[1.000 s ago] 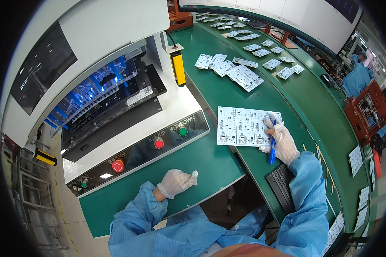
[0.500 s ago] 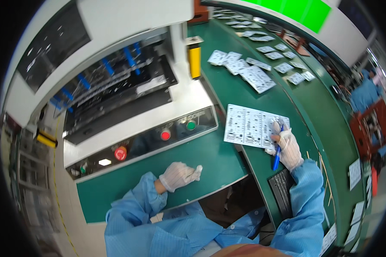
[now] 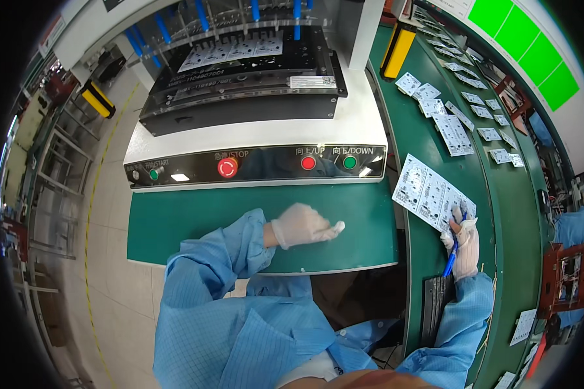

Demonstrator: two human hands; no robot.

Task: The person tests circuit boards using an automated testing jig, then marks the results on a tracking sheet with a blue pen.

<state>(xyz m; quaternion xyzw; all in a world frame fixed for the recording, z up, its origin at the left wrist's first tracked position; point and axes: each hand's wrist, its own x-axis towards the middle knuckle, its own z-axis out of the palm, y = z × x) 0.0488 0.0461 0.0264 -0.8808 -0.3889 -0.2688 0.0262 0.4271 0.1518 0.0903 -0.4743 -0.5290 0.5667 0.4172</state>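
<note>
My right hand (image 3: 464,243), in a white glove, is closed around a blue pen (image 3: 450,258) that points down toward my body. Its thumb and fingers lie over the near right corner of a white circuit board panel (image 3: 428,191) at the right-hand bench. Whether they also grip the panel I cannot tell. My left hand (image 3: 304,227), gloved too, hovers above or rests on the green table (image 3: 175,220) before the machine. Its fingers are curled in, one fingertip sticks out, and nothing shows in it.
A white press machine (image 3: 363,104) holds a board panel (image 3: 233,52) in its black fixture (image 3: 240,104); its buttons face me. Several boards (image 3: 453,133) are piled farther along the bench. A black keyboard (image 3: 437,308) lies beside my right forearm. A yellow guard (image 3: 399,50) stands at the machine's right.
My view has turned toward the machine, so the panel and bench appear farther right. The board inside the fixture now shows. Both hands keep their poses, the right one still with the pen.
</note>
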